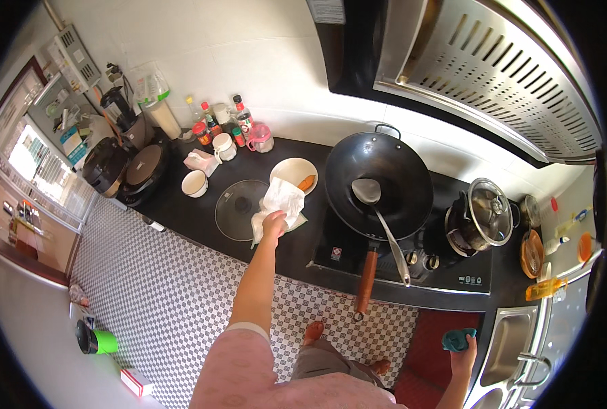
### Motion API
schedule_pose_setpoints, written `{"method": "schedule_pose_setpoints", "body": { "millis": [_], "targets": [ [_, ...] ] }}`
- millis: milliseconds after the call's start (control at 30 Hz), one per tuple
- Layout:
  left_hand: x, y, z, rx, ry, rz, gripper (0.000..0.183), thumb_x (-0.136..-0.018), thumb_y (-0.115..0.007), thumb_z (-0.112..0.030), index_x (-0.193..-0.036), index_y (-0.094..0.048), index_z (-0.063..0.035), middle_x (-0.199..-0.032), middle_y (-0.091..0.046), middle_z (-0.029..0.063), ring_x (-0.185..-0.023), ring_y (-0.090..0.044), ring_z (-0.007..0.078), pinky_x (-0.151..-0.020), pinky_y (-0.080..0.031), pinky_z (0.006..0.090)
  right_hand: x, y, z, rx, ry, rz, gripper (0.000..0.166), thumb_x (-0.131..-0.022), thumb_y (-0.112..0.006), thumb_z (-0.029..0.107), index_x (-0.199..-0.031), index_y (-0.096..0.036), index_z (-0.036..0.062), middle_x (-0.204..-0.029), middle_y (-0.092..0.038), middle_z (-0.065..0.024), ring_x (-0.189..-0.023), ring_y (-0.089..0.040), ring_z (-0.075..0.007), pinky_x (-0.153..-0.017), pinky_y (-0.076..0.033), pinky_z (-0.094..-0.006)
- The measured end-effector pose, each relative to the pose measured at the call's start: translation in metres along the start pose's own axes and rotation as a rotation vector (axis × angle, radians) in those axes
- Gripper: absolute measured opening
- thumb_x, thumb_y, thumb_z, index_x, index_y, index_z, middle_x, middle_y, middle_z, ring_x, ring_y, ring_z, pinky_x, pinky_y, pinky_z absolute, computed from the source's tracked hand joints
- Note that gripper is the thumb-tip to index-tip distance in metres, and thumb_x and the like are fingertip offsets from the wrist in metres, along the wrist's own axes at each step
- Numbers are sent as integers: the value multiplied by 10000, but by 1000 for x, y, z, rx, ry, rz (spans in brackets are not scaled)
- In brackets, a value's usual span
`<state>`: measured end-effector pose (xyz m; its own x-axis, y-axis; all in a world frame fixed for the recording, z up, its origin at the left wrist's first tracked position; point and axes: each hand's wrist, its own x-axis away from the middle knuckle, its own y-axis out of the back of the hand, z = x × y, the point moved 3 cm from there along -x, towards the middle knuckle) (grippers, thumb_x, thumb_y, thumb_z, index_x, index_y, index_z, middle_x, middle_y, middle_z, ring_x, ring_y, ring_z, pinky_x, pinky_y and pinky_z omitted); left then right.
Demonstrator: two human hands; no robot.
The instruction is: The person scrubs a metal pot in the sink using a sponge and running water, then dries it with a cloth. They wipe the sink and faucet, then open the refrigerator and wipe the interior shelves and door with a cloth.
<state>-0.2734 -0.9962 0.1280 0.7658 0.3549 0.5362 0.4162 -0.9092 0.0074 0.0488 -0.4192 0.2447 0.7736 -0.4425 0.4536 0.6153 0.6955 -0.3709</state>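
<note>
My left hand grips a white cloth or paper towel over the dark counter, beside a glass lid and a white bowl with an orange piece in it. Under the white sheet lies another pale cloth. At the lower right, my right hand holds a crumpled teal cloth near the sink. A black wok with a wooden handle sits on the cooktop, and a metal spatula rests in it, its handle over the rim.
A lidded pot stands right of the wok. Seasoning bottles, a small white bowl and a rice cooker are at the left. The range hood hangs above; a steel sink is at the right.
</note>
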Motion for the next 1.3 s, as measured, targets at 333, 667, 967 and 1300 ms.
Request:
{"method": "schedule_pose_setpoints", "body": {
  "millis": [333,667,967,1300],
  "targets": [
    [-8,71,-78,159,-195,142,350,-791,-578,-213,-1118,-550,-90,-1072,-569,-4,-934,-533,117,-797,-398,323,4,-42,-39,-30,-43,-26,160,-803,-545,190,-937,-516,109,-902,-565,-38,-857,-564,-198,-749,-466,-354],
    [-36,135,-81,-1030,-243,-614,545,-707,-573,-156,-1215,-429,-20,-1163,-470,197,-1127,-398,362,-925,-340,458,11,-58,-41,-23,-20,-17,209,-813,-554,215,-976,-529,87,-935,-588,-60,-889,-572,-219,-805,-458,-367],
    [2,14,24,-1596,-915,16,681,-649,-671,-142,-1261,-378,-95,-1135,-514,107,-1062,-460,323,-850,-413,427,19,-63,-28,-8,-11,-3,200,-816,-545,211,-972,-528,88,-931,-583,-61,-891,-569,-215,-776,-464,-367],
    [85,-11,58,-1370,-634,298,278,-591,-646,-128,-866,-619,-109,-794,-630,114,-773,-604,299,-671,-462,410,56,33,-16,-372,102,-178,160,-823,-523,148,-965,-513,76,-965,-580,-108,-921,-563,-273,-837,-443,-449]
  ]
}}
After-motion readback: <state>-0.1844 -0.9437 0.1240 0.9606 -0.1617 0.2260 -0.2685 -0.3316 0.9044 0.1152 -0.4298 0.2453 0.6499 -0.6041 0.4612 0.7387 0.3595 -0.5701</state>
